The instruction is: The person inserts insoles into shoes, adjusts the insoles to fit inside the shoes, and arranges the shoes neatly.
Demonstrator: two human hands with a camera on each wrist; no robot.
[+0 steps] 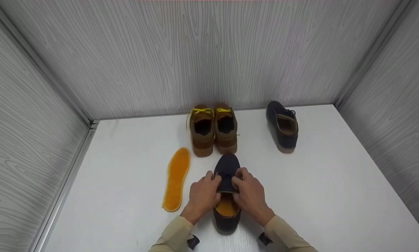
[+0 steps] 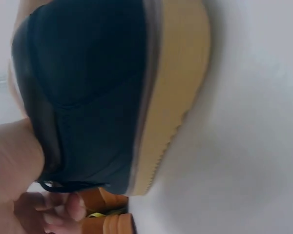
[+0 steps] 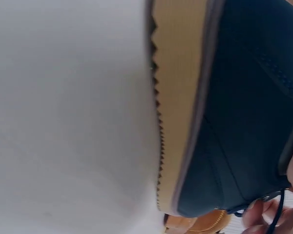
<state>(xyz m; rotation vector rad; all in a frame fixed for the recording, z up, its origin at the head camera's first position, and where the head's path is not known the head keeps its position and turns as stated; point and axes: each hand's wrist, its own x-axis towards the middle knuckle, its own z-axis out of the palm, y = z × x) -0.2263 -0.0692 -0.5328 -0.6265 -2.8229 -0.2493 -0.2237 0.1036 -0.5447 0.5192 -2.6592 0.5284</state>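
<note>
Gripping the smooth, round-toed navy shoe above its serrated sole are left fingers and right fingers.

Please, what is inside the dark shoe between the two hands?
Inside the dark shoe, an orange insole is visible through the opening. The front interior is covered by the upper.

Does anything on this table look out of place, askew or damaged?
Two things, mildly. The far-right navy shoe sits askew, apart from the matching held shoe, while the brown shoes stand side by side. An orange insole lies loose on the table, outside any shoe. No spill or damage shows.
</note>
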